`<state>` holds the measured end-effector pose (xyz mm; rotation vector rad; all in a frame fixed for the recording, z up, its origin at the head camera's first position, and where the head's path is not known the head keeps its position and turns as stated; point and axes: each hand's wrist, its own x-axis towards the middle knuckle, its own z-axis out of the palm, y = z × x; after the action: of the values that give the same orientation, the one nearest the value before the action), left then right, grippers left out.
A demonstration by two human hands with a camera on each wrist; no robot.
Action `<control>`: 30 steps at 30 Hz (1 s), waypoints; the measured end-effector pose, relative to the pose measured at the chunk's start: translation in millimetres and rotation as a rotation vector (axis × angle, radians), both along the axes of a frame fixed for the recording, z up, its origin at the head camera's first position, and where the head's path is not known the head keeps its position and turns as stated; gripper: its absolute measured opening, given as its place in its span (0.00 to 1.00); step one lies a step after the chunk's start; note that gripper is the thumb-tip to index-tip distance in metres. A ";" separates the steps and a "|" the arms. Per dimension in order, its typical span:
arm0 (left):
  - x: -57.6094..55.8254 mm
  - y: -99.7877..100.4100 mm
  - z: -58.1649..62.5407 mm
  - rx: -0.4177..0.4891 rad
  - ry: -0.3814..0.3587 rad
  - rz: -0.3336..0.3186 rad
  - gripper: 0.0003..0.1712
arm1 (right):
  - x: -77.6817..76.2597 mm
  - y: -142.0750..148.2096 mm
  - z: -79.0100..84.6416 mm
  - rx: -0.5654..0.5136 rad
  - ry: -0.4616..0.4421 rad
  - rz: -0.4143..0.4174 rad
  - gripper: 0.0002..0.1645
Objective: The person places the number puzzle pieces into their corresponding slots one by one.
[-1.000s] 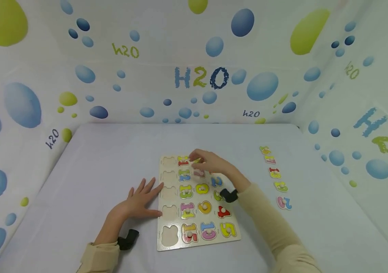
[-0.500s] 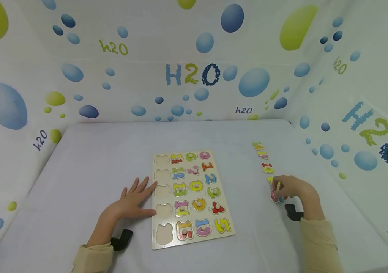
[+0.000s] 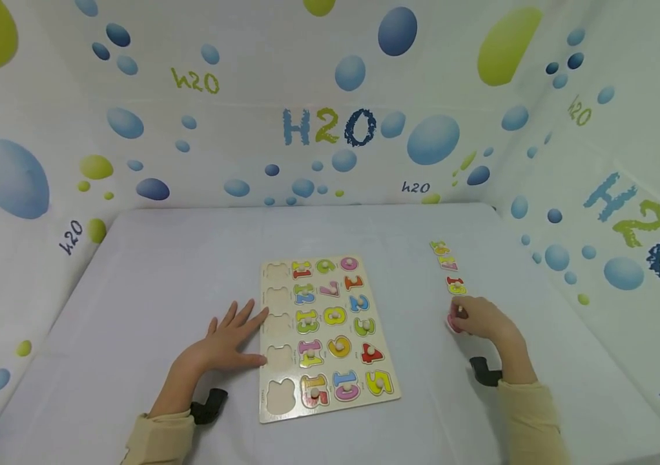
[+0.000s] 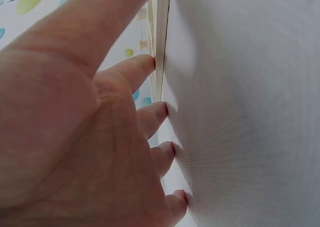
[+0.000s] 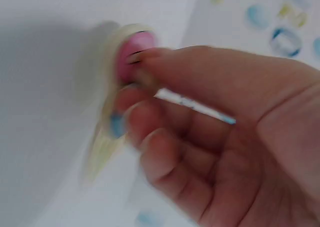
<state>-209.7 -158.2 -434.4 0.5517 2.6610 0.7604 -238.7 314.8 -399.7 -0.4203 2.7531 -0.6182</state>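
Note:
My right hand [image 3: 475, 318] pinches a knobbed number piece [image 3: 453, 323] by its knob, right of the board. In the right wrist view its pink part [image 5: 135, 52] shows at the thumb tip, with a bit of blue below the fingers. A wooden number puzzle board [image 3: 332, 408] lies mid-table with knobbed pieces 0 to 15 in place. Its left column has bare recesses. My left hand [image 3: 226, 342] lies spread by the board's left edge, thumb and a fingertip at that edge. In the left wrist view its fingertips press the white cloth and the board side [image 4: 161, 47].
Pieces 16 [image 3: 439, 248], 17 [image 3: 448, 263] and 18 [image 3: 454, 286] lie in a row beyond my right hand. White cloth [image 3: 190, 258] covers the table. A printed curtain [image 3: 248, 129] stands at the back and sides.
My right hand left the board for the loose row on the right, grasped the end pink-and-blue piece and carried it slightly left and away. The left hand stays at the board's edge.

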 end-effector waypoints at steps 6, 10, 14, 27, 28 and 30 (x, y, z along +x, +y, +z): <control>1.0 -2.1 0.4 -0.006 -0.014 0.004 0.52 | -11.4 -102.9 5.6 -0.178 0.095 0.300 0.05; -0.7 -2.6 1.4 -0.002 -0.024 -0.003 0.52 | -4.9 -178.9 5.6 -0.238 0.001 0.537 0.03; -3.7 -3.7 0.9 -0.001 -0.019 -0.019 0.51 | 7.5 -233.0 -1.9 -0.173 -0.029 0.723 0.05; -5.0 -4.0 0.2 0.001 -0.033 -0.022 0.51 | 36.4 -277.0 -12.8 0.072 -0.060 0.940 0.07; -5.1 -4.1 0.6 0.002 -0.032 -0.023 0.51 | 37.5 -277.7 -12.8 0.076 -0.059 0.952 0.06; -5.2 -4.2 1.2 0.004 -0.030 -0.025 0.51 | 39.0 -279.1 -13.1 0.087 -0.044 0.969 0.06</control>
<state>-215.0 -162.4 -433.2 0.5687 2.6212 0.7607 -199.7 35.7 -412.8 -1.5302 2.1262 -0.2335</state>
